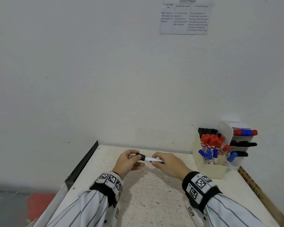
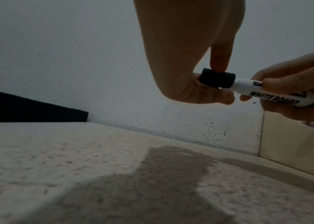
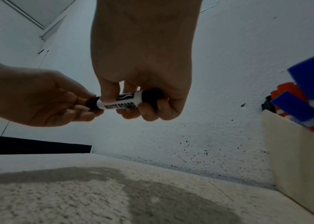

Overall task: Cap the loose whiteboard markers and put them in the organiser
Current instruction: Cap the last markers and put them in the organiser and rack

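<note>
A white whiteboard marker [image 1: 152,160] [image 2: 269,94] [image 3: 120,103] with black print is held level above the table, between both hands. My left hand [image 1: 129,161] [image 2: 206,81] pinches the black cap [image 1: 141,156] [image 2: 217,78] [image 3: 93,103], which sits on the marker's left end. My right hand [image 1: 166,164] [image 3: 139,104] grips the barrel, its fingers curled round it; the black rear end [image 3: 152,94] shows by the palm. The cream organiser [image 1: 210,169] [image 3: 298,151] [image 2: 296,141] stands at the right, holding several red, blue and black markers.
The speckled white table [image 1: 146,194] ends at a wall [image 1: 105,79] just behind the hands. A black strip [image 1: 84,161] runs along the table's left edge. A printed sheet [image 1: 185,18] hangs high on the wall. A wooden edge [image 1: 256,194] borders the right side.
</note>
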`<state>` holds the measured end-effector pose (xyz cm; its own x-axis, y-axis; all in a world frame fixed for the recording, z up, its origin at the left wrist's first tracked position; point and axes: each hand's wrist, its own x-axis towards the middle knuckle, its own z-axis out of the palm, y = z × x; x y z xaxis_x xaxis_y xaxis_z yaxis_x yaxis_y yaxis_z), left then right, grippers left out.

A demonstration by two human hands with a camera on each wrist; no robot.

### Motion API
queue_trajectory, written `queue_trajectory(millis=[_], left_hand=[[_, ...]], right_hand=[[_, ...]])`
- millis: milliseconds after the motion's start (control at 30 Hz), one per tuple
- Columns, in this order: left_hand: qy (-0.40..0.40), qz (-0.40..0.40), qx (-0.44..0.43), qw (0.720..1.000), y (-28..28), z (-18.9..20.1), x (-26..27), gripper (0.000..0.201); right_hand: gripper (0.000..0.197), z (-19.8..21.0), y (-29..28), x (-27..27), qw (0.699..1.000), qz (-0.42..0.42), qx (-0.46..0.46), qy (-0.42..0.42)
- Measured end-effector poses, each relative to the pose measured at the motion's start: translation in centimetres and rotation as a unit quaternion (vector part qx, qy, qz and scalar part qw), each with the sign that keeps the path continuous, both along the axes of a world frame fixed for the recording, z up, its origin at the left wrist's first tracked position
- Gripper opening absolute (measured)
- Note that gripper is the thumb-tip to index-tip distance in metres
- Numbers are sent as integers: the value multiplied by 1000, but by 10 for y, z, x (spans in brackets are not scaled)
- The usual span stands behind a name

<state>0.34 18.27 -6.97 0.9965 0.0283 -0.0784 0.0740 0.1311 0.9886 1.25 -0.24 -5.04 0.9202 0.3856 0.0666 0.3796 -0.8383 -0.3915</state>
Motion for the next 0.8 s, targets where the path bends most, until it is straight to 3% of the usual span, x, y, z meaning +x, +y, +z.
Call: queue_trajectory(millis=[100, 200, 367, 467, 600, 800], left_hand=[[-3, -12, -1, 1000, -5, 3, -3, 11], [0, -42, 22, 999, -10, 4, -6, 12], [1, -82, 100, 992, -17, 6, -11, 10], [-18, -79, 183, 980, -22, 11, -13, 22], [-99, -29, 365, 925, -33, 16, -15, 43], [-141, -37, 534, 833, -40, 17, -20, 37]], right_hand=[[24, 2, -7, -3, 1000, -16, 21, 0], [23, 4, -12, -5, 1000, -9, -24, -12], [23, 5, -16, -9, 1000, -5, -15, -17], [26, 0, -17, -12, 1000, 7, 26, 0], [27, -4, -14, -19, 997, 23, 72, -12], [25, -7, -19, -25, 997, 31, 67, -12]])
